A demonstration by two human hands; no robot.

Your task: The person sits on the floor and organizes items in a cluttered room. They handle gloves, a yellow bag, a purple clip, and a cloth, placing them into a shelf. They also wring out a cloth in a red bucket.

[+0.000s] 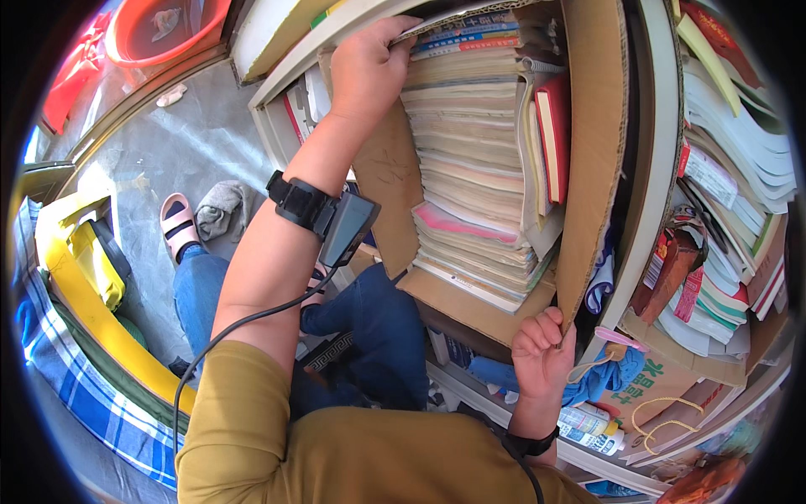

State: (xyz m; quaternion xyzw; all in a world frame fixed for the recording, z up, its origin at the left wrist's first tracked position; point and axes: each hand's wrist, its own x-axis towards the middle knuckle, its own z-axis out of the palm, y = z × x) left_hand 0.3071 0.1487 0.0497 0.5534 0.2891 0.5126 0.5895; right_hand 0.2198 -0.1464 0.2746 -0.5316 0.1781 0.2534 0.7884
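Observation:
An opened cardboard box (pixel 595 145) stands on a shelf before me, with a tall stack of books (pixel 469 145) inside it. A red hardcover book (pixel 553 142) and a spiral-bound notebook (pixel 526 145) stand upright beside the stack. At the far top edge of the box, my left hand (pixel 378 66) grips a cardboard flap between thumb and fingers. My right hand (pixel 543 346) pinches the near corner of the tall side flap, its fingers curled. Another flap hangs at the left side of the box.
Piled papers and books (pixel 730 189) fill the shelf at right. Below are a blue cloth (pixel 620 378), bottles (pixel 589 428) and a printed carton (pixel 652 384). A grey cloth (pixel 225 208) lies on the floor by my foot. A red basin (pixel 167 31) stands at the upper left.

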